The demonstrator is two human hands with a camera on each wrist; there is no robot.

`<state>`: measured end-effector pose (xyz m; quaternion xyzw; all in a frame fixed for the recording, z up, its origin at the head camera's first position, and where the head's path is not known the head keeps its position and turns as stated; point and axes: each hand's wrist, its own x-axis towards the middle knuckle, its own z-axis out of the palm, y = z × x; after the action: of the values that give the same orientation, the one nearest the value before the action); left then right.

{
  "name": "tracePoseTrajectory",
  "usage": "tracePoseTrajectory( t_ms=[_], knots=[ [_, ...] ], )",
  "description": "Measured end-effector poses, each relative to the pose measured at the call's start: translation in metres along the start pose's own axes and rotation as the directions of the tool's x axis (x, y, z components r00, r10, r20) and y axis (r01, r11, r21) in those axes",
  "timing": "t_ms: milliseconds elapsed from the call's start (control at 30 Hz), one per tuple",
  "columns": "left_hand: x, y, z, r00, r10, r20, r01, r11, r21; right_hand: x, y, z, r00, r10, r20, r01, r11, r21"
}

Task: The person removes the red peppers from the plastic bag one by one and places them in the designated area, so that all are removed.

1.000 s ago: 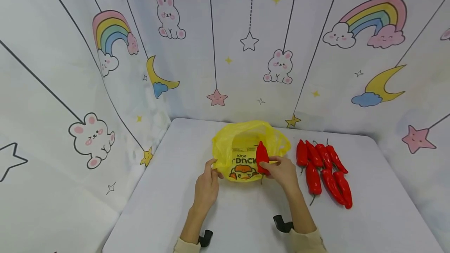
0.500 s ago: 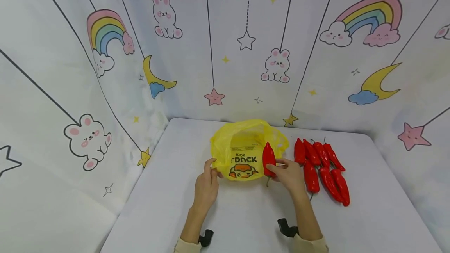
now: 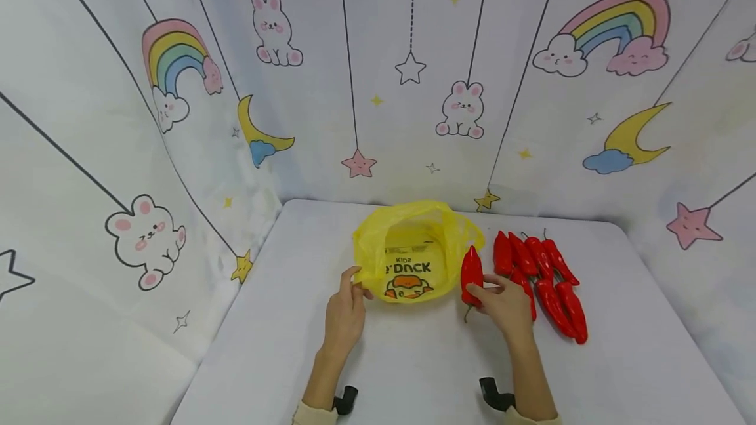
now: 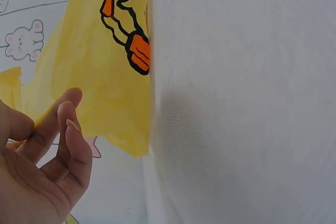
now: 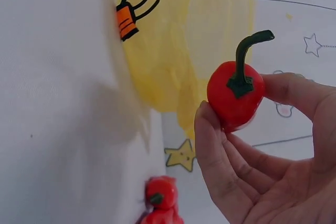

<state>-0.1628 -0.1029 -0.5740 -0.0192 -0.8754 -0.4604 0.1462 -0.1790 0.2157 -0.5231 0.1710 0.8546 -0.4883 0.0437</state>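
A yellow plastic bag (image 3: 369, 254) with a printed duck lies with its mouth open toward me, near the middle of the table. My left hand (image 3: 345, 320) pinches the bag's left edge between thumb and finger; the left wrist view shows the same pinch on the yellow film (image 4: 100, 93). In my right hand (image 3: 506, 307) is a red pepper (image 3: 472, 274), gripped by thumb and fingers just right of the bag. Its green stem (image 5: 241, 61) points toward the right wrist camera. Several more red peppers (image 3: 555, 310) lie in two rows to the right, one partly hidden behind my right hand.
The white table (image 3: 413, 372) has its far edge against a white curtain (image 3: 319, 117) printed with rabbits, stars and rainbows. A black wrist mount (image 3: 496, 395) sits on the right forearm, another black mount (image 3: 346, 401) on the left.
My right hand has moved right with the red pepper, from in front of the bag's opening to beside it. The left hand still pinches the bag's edge.
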Motion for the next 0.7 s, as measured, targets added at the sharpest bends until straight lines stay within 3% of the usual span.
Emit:
tracePoseTrajectory(
  t_ms=[300, 533, 700],
  knots=[
    [-0.002, -0.002, 0.0, 1.0, -0.013, -0.012, 0.013, 1.0, -0.012, -0.001, 0.024, -0.01, 0.999, 0.013, -0.052, -0.015, 0.999, -0.048],
    [-0.001, -0.004, 0.0, 1.0, -0.002, -0.014, 0.002, 1.0, -0.013, -0.004, 0.044, -0.016, 0.989, -0.055, -0.139, 0.033, 0.988, -0.154],
    [0.0, -0.005, 0.001, 1.0, 0.0, -0.016, -0.001, 1.0, -0.015, -0.005, 0.055, -0.02, 0.976, -0.07, -0.205, 0.027, 0.978, -0.207]
  ],
)
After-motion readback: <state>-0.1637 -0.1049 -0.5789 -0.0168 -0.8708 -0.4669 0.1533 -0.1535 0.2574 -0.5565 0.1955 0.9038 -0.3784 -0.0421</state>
